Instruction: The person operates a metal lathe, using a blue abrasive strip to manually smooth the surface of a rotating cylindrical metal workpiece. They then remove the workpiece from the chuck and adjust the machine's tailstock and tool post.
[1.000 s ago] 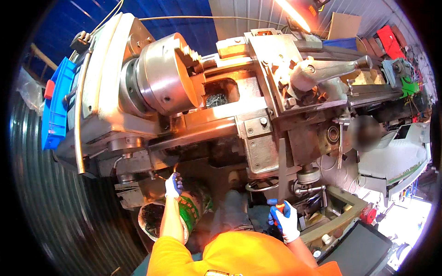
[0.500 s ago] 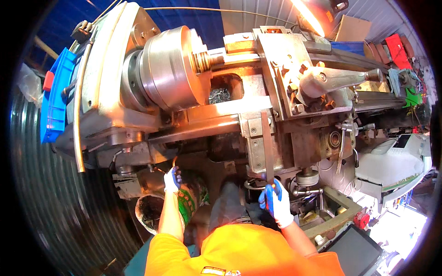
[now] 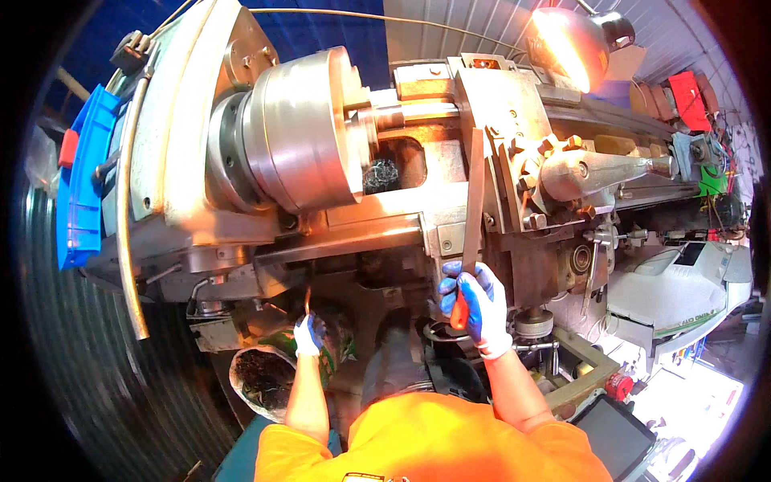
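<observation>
A flat metal file (image 3: 474,201) points up toward the lathe from my right hand (image 3: 484,312), which is closed around it near its red handle (image 3: 459,312). The file's tip reaches beside the tool post (image 3: 526,165). My left hand (image 3: 308,334) is closed on a thin copper-coloured lever (image 3: 307,300) below the headstock; where the lever joins the machine is hard to see. Both hands wear white gloves with blue fingers. Above them, the big steel chuck (image 3: 301,132) holds a short metal workpiece (image 3: 389,119) to the left of the tool post.
A bright work lamp (image 3: 569,50) shines over the carriage. On the headstock side hangs a blue plastic bin (image 3: 84,181). A sack of dark scraps (image 3: 261,379) stands below my left hand. To the right are a metal-framed tray (image 3: 590,377) and a dark flat screen (image 3: 614,434).
My right hand has raised the file up and toward the tool post, showing its red handle. My left hand has dropped slightly with the lever. The lamp appears lower in view.
</observation>
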A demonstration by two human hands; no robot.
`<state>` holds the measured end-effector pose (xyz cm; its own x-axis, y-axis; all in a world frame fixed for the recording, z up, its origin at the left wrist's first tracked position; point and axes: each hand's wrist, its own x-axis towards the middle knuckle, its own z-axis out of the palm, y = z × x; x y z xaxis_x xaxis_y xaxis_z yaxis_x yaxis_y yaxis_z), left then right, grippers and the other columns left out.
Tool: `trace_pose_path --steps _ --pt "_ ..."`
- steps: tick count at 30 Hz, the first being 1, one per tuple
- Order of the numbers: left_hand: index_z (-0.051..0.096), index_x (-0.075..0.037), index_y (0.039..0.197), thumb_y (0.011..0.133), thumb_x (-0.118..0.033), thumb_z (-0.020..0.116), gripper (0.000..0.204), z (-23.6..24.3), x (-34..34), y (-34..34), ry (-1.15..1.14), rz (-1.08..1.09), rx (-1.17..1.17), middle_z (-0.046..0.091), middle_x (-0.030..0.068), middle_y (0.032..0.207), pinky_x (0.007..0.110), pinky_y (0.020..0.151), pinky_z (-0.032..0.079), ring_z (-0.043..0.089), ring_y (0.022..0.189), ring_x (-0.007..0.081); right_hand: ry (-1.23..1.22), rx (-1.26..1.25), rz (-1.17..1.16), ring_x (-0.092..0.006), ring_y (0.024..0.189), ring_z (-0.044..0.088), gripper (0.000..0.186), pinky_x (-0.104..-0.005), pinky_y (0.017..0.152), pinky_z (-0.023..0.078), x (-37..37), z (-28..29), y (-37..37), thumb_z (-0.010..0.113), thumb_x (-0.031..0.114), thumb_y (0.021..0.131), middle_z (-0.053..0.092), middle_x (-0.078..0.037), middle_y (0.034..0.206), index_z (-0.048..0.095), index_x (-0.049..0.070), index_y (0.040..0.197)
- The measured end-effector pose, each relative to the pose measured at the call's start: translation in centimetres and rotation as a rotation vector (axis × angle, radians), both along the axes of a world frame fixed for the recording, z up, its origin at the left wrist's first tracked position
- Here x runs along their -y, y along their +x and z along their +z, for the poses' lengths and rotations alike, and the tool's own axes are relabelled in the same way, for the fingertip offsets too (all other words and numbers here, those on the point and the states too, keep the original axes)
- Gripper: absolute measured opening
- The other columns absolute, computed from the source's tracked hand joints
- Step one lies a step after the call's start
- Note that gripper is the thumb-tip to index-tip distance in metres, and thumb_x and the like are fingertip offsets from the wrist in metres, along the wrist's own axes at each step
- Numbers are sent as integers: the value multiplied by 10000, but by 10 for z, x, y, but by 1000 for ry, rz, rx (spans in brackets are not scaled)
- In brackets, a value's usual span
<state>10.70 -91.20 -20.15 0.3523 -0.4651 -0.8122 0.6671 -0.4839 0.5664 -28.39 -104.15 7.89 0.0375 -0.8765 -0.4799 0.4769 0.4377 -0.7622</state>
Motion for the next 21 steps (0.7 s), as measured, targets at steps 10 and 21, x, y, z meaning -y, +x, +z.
trace_pose_path --steps 10,21 --pt "419 -6 1343 830 -316 654 644 88 0 -100 286 -894 1312 579 240 1166 475 998 397 514 1133 402 5 -160 19 -132 562 567 281 -266 545 491 45 6 6 493 215 982 613 -88 771 571 -22 1109" --pt "501 15 1213 926 -214 619 386 265 144 -264 -421 -792 67 585 38 1033 250 792 459 525 874 100 -190 -252 -29 -123 731 605 369 -255 698 472 85 -32 22 482 317 994 664 -78 797 633 -4 889"
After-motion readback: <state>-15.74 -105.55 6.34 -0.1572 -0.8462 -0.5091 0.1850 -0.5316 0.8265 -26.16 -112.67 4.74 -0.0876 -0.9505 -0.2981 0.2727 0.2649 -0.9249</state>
